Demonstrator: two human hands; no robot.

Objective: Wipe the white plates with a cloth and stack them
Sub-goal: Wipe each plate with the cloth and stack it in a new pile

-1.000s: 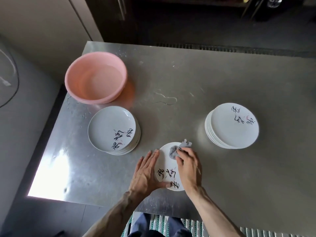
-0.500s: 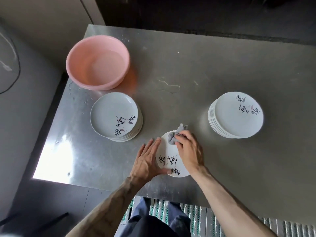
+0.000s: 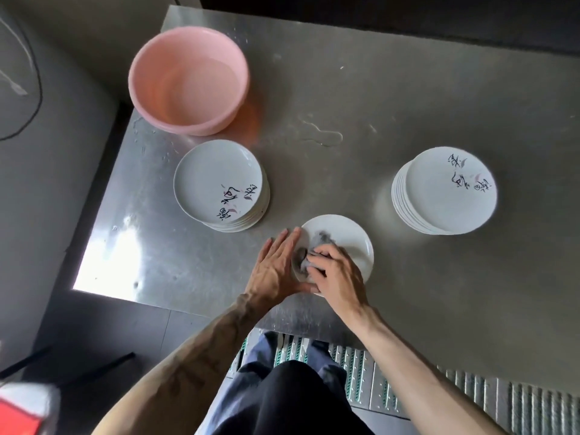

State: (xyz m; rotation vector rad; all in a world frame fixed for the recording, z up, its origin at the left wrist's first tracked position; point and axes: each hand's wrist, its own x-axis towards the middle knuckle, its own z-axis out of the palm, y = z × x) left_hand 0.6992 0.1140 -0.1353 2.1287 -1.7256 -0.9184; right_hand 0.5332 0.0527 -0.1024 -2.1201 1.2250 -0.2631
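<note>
A single white plate (image 3: 346, 238) lies on the steel table (image 3: 392, 102) near its front edge. My right hand (image 3: 337, 273) grips a grey cloth (image 3: 317, 241) and presses it onto the plate's left half. My left hand (image 3: 277, 265) lies flat with straight fingers against the plate's left rim, its thumb under the near edge. A stack of white plates (image 3: 219, 183) with black brush writing stands to the left. A taller stack of plates (image 3: 445, 189) stands to the right.
A pink plastic basin (image 3: 188, 80) holding a little water sits at the table's back left. A thin water streak (image 3: 323, 135) marks the table's middle. Ribbed flooring (image 3: 470, 394) and my legs show below the front edge.
My right hand has drawn the cloth from the plate's far rim toward its left and near part, covering the writing. My left hand stays at the rim. The camera has tipped further down.
</note>
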